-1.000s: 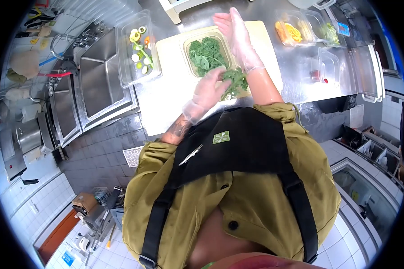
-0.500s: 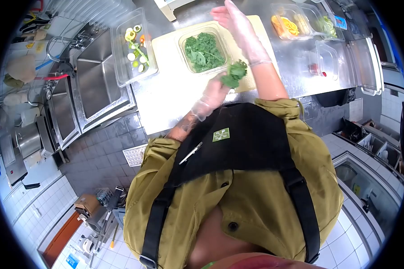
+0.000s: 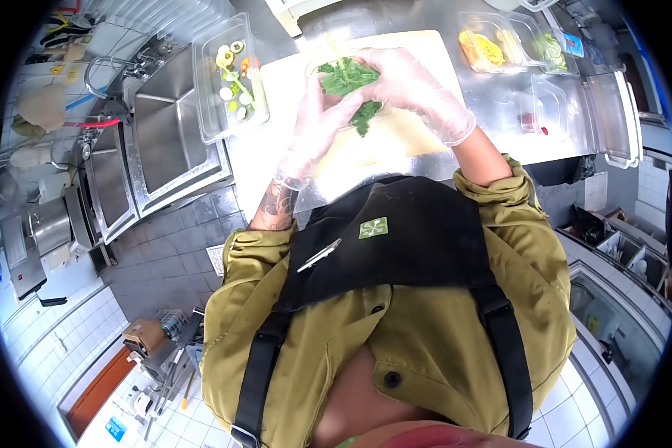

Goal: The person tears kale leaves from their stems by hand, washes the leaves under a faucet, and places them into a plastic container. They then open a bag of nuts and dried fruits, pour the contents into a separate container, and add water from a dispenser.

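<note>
Two hands, each in a clear disposable glove: left hand [image 3: 313, 131], thumb and fingers parted in a V around the near-left side of the bunch, firmness of grip not discernible; right hand [image 3: 411, 84], palm turned inward, fingers and thumb bent, grasping the leaves from the right.

One bunch of curly kale [image 3: 349, 77], dark green, between the two hands, above the upper part of the cutting board [image 3: 403, 138]; one leaf end hangs below the thumbs.

One clear plastic tub [image 3: 204, 119], left of the board, holding cut vegetable pieces [image 3: 227, 57] in green, white and orange; one clear container of orange slices [image 3: 485, 51], right of the board on the steel counter [image 3: 493, 127]; beside it, another with pale green pieces [image 3: 551, 52]; nearer the person, one clear shallow container [image 3: 551, 101], small red bits at its base.

One stainless sink [image 3: 170, 134], far left; one black apron [image 3: 418, 239], green emblem [image 3: 374, 228] and silver pen [image 3: 319, 255] on its bib, over an olive shirt [image 3: 239, 321].
</note>
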The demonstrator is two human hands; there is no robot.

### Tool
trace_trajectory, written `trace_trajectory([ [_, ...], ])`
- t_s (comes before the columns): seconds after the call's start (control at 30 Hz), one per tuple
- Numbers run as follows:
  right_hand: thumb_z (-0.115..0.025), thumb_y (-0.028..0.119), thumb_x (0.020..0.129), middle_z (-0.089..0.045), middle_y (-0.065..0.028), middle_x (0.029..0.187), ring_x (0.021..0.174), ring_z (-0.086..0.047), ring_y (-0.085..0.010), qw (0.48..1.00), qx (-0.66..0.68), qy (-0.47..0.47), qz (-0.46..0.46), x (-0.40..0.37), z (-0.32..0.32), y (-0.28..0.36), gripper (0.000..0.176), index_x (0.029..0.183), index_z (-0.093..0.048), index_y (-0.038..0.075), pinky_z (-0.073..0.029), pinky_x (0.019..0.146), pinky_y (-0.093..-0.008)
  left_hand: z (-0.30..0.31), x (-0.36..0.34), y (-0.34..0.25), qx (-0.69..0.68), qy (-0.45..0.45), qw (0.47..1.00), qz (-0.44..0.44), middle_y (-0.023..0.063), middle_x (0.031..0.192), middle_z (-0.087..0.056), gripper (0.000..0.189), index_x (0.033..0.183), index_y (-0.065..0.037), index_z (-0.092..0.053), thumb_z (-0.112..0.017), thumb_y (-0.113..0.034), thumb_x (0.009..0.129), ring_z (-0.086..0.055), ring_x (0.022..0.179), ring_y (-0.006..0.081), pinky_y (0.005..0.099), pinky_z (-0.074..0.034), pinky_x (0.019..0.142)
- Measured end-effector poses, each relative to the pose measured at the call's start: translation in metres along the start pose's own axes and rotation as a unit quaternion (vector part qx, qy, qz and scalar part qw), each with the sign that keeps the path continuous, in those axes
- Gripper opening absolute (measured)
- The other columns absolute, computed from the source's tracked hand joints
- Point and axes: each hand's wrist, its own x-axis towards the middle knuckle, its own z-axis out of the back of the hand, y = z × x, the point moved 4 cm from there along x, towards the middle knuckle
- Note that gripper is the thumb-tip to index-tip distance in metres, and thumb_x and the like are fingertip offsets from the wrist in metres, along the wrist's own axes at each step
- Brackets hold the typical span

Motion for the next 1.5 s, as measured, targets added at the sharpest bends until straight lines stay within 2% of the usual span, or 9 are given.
trace_trajectory([
  [0.2,-0.068,0.021,0.081,-0.063,-0.0029,0.092,0.084,-0.057,-0.0129,0.941,0.326,0.085,0.029,-0.007,0.006,0.003,0.032,0.105,-0.061,0.0,-0.045,0.076,-0.0269,0.009,0.01,-0.002,-0.064,-0.08,0.995,-0.021,0.0053,0.095,-0.064,0.031,0.111,-0.001,-0.06,-0.06,-0.024,0.09,-0.058,0.087,0.0095,0.0274,-0.047,0.077],
  [0.3,-0.065,0.025,0.084,-0.061,0.0011,0.091,0.083,-0.055,-0.0104,0.956,0.268,0.109,-0.041,-0.001,0.008,-0.024,0.034,0.107,-0.06,0.001,-0.045,0.073,-0.0263,0.008,0.006,-0.01,-0.079,-0.073,0.994,-0.005,0.0054,0.095,-0.064,0.027,0.11,-0.002,-0.062,-0.059,-0.02,0.091,-0.058,0.086,0.009,0.0278,-0.047,0.076],
  [0.5,-0.066,0.033,0.084,-0.061,-0.0108,0.085,0.077,-0.056,-0.014,0.983,0.084,-0.009,0.163,0.008,-0.007,-0.006,0.04,0.103,-0.059,-0.002,-0.045,0.07,-0.0286,0.017,0.011,-0.017,0.19,-0.084,0.974,-0.086,0.0079,0.097,-0.066,0.025,0.111,-0.003,-0.062,-0.059,-0.013,0.088,-0.061,0.087,0.014,0.0279,-0.047,0.08],
  [0.6,-0.066,0.033,0.083,-0.061,-0.0168,0.086,0.078,-0.058,-0.0213,0.998,0.041,0.052,-0.014,0.008,0.003,0.001,0.042,0.103,-0.059,-0.003,-0.046,0.073,-0.0325,0.017,0.008,-0.03,0.337,-0.116,0.913,-0.198,0.0109,0.094,-0.066,0.024,0.109,-0.003,-0.062,-0.06,-0.011,0.086,-0.062,0.084,0.0139,0.0273,-0.048,0.076],
  [0.73,-0.064,0.03,0.085,-0.063,-0.0182,0.087,0.079,-0.059,-0.0252,0.997,0.065,0.001,0.052,0.015,-0.005,-0.012,0.037,0.1,-0.06,-0.004,-0.046,0.075,-0.0349,0.016,0.006,-0.038,0.359,-0.123,0.886,-0.267,0.0092,0.091,-0.066,0.021,0.105,-0.003,-0.062,-0.061,-0.014,0.087,-0.06,0.079,0.0121,0.0256,-0.047,0.072],
  [0.9,-0.063,0.026,0.088,-0.065,-0.0054,0.089,0.082,-0.061,-0.0129,0.99,0.092,-0.027,0.103,0.017,-0.008,-0.015,0.031,0.108,-0.062,0.003,-0.049,0.075,-0.0278,0.021,0.014,-0.043,0.212,-0.03,0.975,-0.058,0.0081,0.086,-0.064,0.028,0.106,-0.002,-0.062,-0.06,-0.025,0.09,-0.059,0.076,0.0137,0.0273,-0.047,0.069],
  [1.0,-0.06,0.022,0.087,-0.064,-0.0146,0.087,0.075,-0.061,-0.0302,0.987,0.091,0.078,-0.103,0.012,-0.012,-0.017,0.026,0.1,-0.061,0.0,-0.049,0.071,-0.0359,0.026,0.02,-0.028,0.119,0.056,0.991,0.013,0.0021,0.087,-0.064,0.031,0.109,-0.004,-0.062,-0.061,-0.028,0.09,-0.056,0.077,0.0088,0.0251,-0.045,0.068],
  [1.2,-0.059,0.016,0.083,-0.06,-0.0136,0.076,0.069,-0.06,-0.0295,0.913,-0.109,-0.219,0.326,-0.006,-0.018,-0.009,0.017,0.092,-0.061,0.002,-0.049,0.064,-0.0321,0.024,0.03,-0.003,-0.119,0.085,0.988,0.055,-0.0007,0.094,-0.064,0.027,0.111,-0.006,-0.062,-0.06,-0.023,0.089,-0.058,0.084,0.008,0.0235,-0.045,0.068],
  [1.5,-0.065,0.026,0.087,-0.061,-0.0053,0.072,0.066,-0.06,-0.0099,0.969,0.212,0.127,0.021,0.007,-0.016,-0.017,0.029,0.101,-0.06,0.001,-0.051,0.062,-0.0267,0.028,0.035,-0.017,0.035,0.049,0.997,0.044,0.0,0.09,-0.064,0.026,0.106,-0.005,-0.063,-0.059,-0.024,0.09,-0.056,0.077,0.008,0.0241,-0.045,0.063],
])
